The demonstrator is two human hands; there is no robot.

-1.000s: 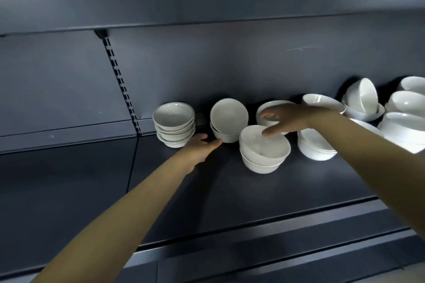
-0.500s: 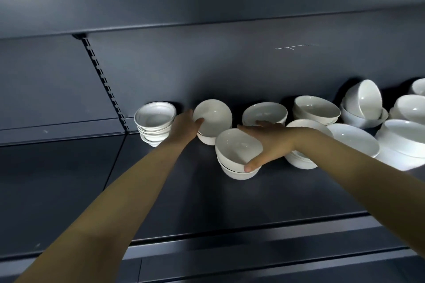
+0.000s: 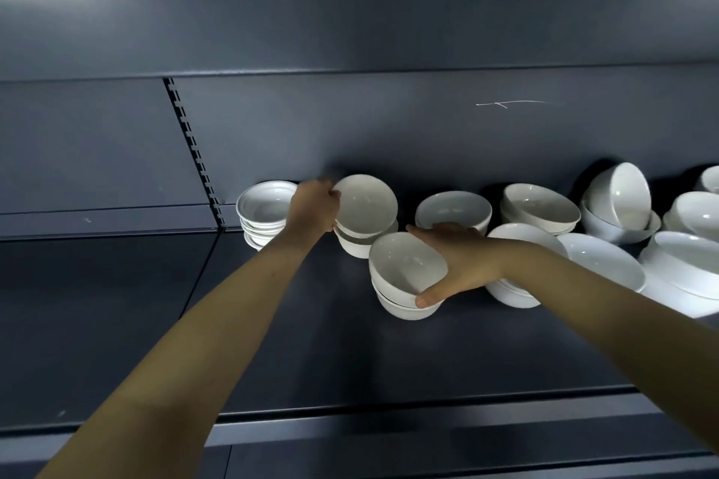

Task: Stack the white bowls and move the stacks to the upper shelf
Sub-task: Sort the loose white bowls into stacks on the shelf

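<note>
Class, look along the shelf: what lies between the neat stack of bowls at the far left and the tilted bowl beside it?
In the head view, only the left hand, gripping the tilted bowl beside the neat stack.

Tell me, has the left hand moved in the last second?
Yes. The left hand went from the shelf floor before the tilted bowl up to that bowl's left rim, beside the leftmost stack.

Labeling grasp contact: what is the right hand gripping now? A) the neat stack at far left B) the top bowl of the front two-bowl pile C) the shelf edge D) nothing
B: the right hand wraps the rim of the tilted top bowl on the front pile, thumb at its near side.
</note>
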